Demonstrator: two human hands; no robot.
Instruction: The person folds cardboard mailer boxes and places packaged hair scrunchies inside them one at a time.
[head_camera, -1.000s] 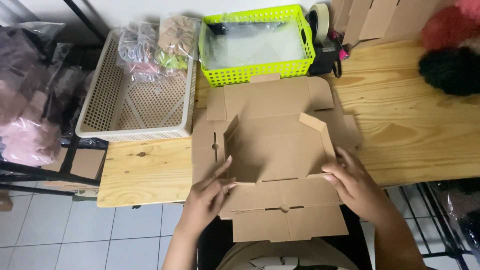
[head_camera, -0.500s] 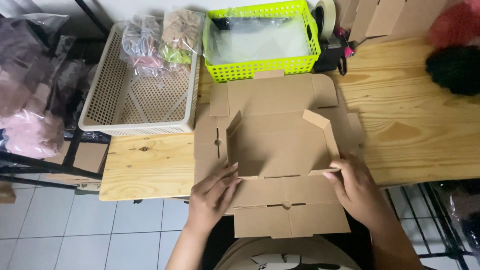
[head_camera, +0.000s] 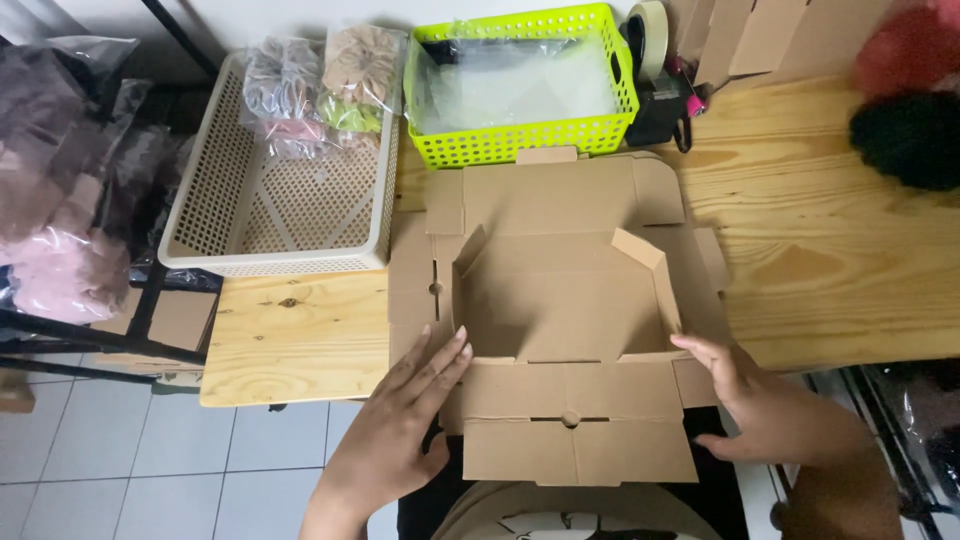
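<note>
From the head camera: a flat brown cardboard box blank (head_camera: 565, 300) lying on the pale wooden table (head_camera: 300, 340), near edge hanging over the table's front toward the body. Partly folded by the look of it: two inner side flaps raised and leaning inward, front panel creased but lying flat, outer side wings and the far lid panel still spread out (so most of the folding left to do, as a judgement). Left hand (head_camera: 400, 430) palm down, fingers spread and straight, tips pressing the front left corner of the blank, gripping nothing. Right hand (head_camera: 765, 405) at the front right corner, fingers loosely open, tips touching the cardboard edge, nothing held. Beyond the blank: a lime-green basket (head_camera: 520, 135), a beige mesh tray (head_camera: 280, 200), a tape dispenser (head_camera: 660, 70).
</note>
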